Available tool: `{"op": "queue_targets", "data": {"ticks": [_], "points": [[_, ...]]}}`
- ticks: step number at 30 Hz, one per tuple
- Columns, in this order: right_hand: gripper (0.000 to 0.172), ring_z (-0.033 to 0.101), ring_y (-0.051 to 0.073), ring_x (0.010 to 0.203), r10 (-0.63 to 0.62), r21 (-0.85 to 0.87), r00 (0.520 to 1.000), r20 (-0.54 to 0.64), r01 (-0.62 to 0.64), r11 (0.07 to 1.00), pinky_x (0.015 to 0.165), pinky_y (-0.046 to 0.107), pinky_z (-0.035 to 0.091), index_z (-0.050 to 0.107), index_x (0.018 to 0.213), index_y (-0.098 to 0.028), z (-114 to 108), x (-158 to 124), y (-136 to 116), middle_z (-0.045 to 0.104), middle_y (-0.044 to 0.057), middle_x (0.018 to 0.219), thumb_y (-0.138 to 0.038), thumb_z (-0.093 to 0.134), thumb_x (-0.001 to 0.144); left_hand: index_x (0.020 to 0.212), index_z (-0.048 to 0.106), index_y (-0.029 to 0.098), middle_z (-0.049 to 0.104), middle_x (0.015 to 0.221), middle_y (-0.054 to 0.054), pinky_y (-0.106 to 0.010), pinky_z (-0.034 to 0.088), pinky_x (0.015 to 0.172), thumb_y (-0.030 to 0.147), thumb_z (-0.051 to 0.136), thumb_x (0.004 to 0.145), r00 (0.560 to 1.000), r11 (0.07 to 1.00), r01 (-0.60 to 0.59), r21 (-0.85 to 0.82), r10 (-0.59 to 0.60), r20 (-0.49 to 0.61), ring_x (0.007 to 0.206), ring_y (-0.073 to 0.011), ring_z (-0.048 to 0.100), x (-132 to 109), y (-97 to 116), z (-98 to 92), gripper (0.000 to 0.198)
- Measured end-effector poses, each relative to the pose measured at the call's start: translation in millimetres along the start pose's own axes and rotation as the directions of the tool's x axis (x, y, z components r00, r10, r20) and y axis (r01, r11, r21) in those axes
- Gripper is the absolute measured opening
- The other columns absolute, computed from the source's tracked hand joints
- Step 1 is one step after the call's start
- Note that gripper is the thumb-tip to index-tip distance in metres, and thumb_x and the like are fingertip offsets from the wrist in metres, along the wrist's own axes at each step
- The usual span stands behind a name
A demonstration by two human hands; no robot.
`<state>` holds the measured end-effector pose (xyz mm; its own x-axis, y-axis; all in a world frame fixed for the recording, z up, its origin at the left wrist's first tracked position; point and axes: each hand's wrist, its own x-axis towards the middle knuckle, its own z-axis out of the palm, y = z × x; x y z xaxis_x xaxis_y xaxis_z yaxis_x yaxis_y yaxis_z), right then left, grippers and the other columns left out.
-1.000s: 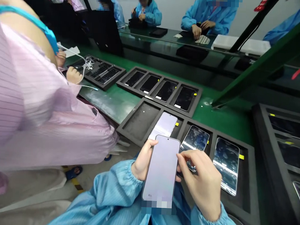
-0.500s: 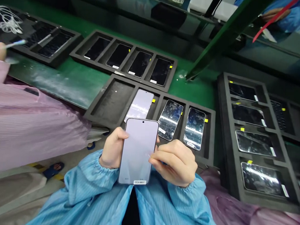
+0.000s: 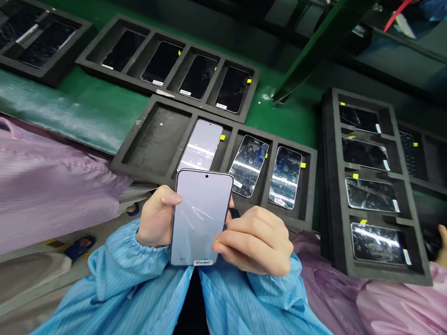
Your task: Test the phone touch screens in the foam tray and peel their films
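A smartphone [image 3: 202, 218] is held just above a blue smock [image 3: 119, 261], its pale lilac screen turned up, with a punch-hole camera at the top and a small label at the bottom edge. Its left edge is gripped by the left hand [image 3: 156, 216], the thumb pressed on the front and the other fingers hidden behind. The right hand [image 3: 255, 240] is brought in at 3 o'clock with its fingers pressed together, and a yellow tab [image 3: 217, 240] is seen at the fingertips; whether the tab is pinched cannot be told. At 12 o'clock from the held phone lies a black foam tray [image 3: 150, 139] of 4 compartments: 1 is vacant, 1 holds a pale phone [image 3: 200, 146], and 2 hold glossy phones [image 3: 248, 166] with mottled reflections. So, in this tray, 3 phones remain seated. Further out at 12 o'clock, a second tray [image 3: 196, 103] holds 4 dark phones, and at 2 o'clock a third tray [image 3: 328, 192] holds 4 more. A co-worker's pink sleeve [image 3: 52, 189] lies at 9 o'clock, and another person's hand [image 3: 445, 249] is seen at the far 3 o'clock edge.
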<state>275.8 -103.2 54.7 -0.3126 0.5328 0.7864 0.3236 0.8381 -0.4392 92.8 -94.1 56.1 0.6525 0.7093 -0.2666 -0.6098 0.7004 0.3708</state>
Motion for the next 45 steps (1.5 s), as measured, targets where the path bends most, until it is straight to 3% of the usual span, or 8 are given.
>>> {"op": "queue_targets", "data": {"ticks": [16, 20, 25, 30, 33, 36, 39, 45], "points": [[0.023, 0.056, 0.009, 0.056, 0.004, -0.075, 1.0, 0.011, -0.003, 0.997, 0.051, 0.024, 0.044, 0.069, 0.075, -0.022, 1, -2, -1, 0.066, -0.004, 0.064, -0.031, 0.061, 0.095, 0.116, 0.068, 0.008, 0.073, 0.112, -0.012, -0.037, 0.057, 0.083, 0.04, 0.051, 0.07, 0.999, 0.999, -0.033, 0.028, 0.034, -0.023, 0.099, -0.0293, 0.068, 2, -1, 5.4, 0.059], [0.022, 0.056, 0.009, 0.056, 0.002, -0.068, 1.0, 0.003, -0.002, 0.998, 0.051, 0.025, 0.045, 0.07, 0.076, -0.022, 2, -3, -1, 0.067, -0.004, 0.065, -0.031, 0.061, 0.094, 0.117, 0.069, 0.007, 0.073, 0.112, -0.012, -0.039, 0.055, 0.088, 0.038, 0.038, 0.071, 0.999, 0.999, -0.036, 0.027, 0.036, -0.024, 0.105, -0.0294, 0.067, 2, -1, 3.1, 0.064], [0.019, 0.058, 0.009, 0.058, 0.004, -0.051, 1.0, 0.011, -0.003, 0.999, 0.052, 0.026, 0.045, 0.07, 0.079, -0.02, 2, -2, 0, 0.068, -0.003, 0.066, -0.029, 0.062, 0.094, 0.131, 0.059, 0.002, 0.068, 0.123, -0.009, -0.046, 0.048, 0.096, 0.034, 0.018, 0.067, 0.998, 0.984, -0.048, -0.173, 0.055, 0.036, 0.112, -0.032, 0.065, 1, -3, -4.5, 0.082], [0.004, 0.064, 0.01, 0.062, 0.204, -0.031, 0.978, -0.051, -0.206, 0.978, 0.06, 0.027, 0.049, 0.067, 0.089, -0.021, -6, 3, 1, 0.072, -0.003, 0.072, -0.02, 0.065, 0.092, 0.131, 0.058, 0.005, 0.069, 0.122, -0.008, -0.046, 0.05, 0.096, 0.036, 0.017, 0.071, 0.996, 0.978, -0.034, -0.205, 0.049, 0.068, 0.111, -0.0313, 0.065, 6, 2, -9.2, 0.079], [0.007, 0.067, 0.012, 0.072, 0.332, -0.056, 0.937, -0.104, -0.339, 0.939, 0.071, 0.029, 0.052, 0.066, 0.095, -0.023, -8, 2, -1, 0.072, -0.003, 0.078, -0.018, 0.063, 0.092, 0.125, 0.063, 0.004, 0.073, 0.112, -0.014, -0.046, 0.057, 0.087, 0.038, 0.023, 0.076, 0.997, 0.993, -0.07, -0.094, 0.067, -0.033, 0.1, -0.0308, 0.07, 11, 10, -9.3, 0.072], [0.043, 0.063, 0.027, 0.115, 0.464, -0.124, 0.886, 0.022, -0.458, 0.88, 0.097, 0.044, 0.051, 0.058, 0.126, -0.024, -1, -4, -4, 0.067, 0.009, 0.12, -0.035, 0.069, 0.086, 0.117, 0.064, 0.004, 0.074, 0.102, -0.016, -0.053, 0.057, 0.085, 0.037, 0.029, 0.078, 0.972, 0.991, -0.134, -0.001, 0.131, -0.192, 0.091, -0.0298, 0.071, 15, 16, -9.0, 0.063], [0.088, 0.036, 0.038, 0.145, 0.475, -0.135, 0.846, 0.243, -0.456, 0.88, 0.11, 0.056, 0.044, 0.031, 0.151, -0.022, 13, -11, -8, 0.037, 0.017, 0.156, -0.053, 0.071, 0.078, 0.113, 0.064, 0.005, 0.074, 0.101, -0.015, -0.062, 0.05, 0.095, 0.037, 0.03, 0.078, 0.935, 0.983, -0.175, 0.052, 0.182, -0.305, 0.098, -0.0326, 0.069, 17, 18, -9.8, 0.058], [0.083, 0.033, 0.033, 0.148, 0.432, -0.129, 0.851, 0.297, -0.413, 0.902, 0.118, 0.056, 0.035, 0.027, 0.152, -0.023, 17, -13, -1, 0.033, 0.016, 0.159, -0.05, 0.067, 0.085, 0.121, 0.061, 0.006, 0.074, 0.1, -0.015, -0.066, 0.047, 0.097, 0.039, 0.03, 0.079, 0.857, 0.965, -0.212, 0.156, 0.26, -0.444, 0.111, -0.039, 0.063, 12, 40, -10.9, 0.061]]}}
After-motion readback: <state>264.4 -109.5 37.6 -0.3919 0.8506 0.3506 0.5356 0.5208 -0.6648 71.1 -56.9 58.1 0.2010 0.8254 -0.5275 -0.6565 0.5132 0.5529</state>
